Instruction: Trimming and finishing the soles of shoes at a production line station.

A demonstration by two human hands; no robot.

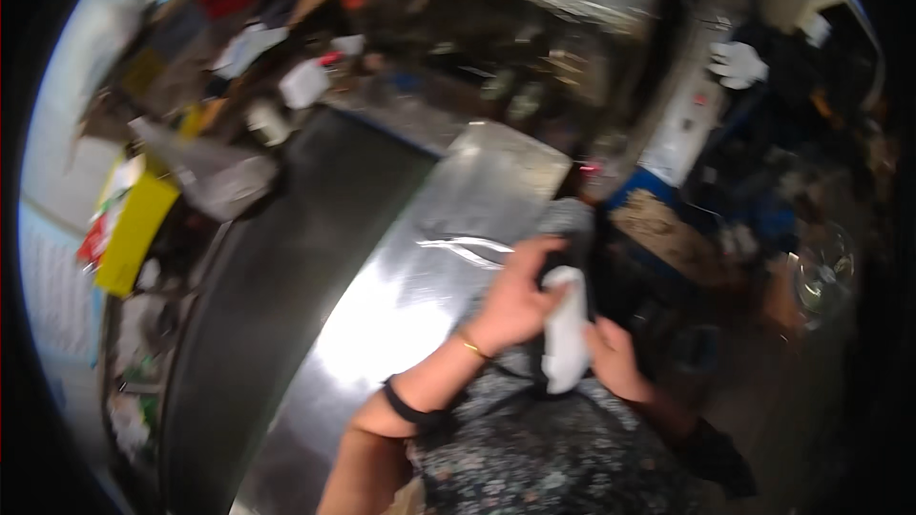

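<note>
White cloth [565,329] gripped by both hands' fingers (at steel counter's [420,277] edge)

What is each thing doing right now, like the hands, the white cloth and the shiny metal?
left hand: fingers bent, touching the white cloth.
right hand: gripping the cloth's lower part.
white cloth: bunched up, hanging between both hands.
metal sheet: lying flat, shiny, bare.
yellow box: closed, tilted, at the left.
</note>
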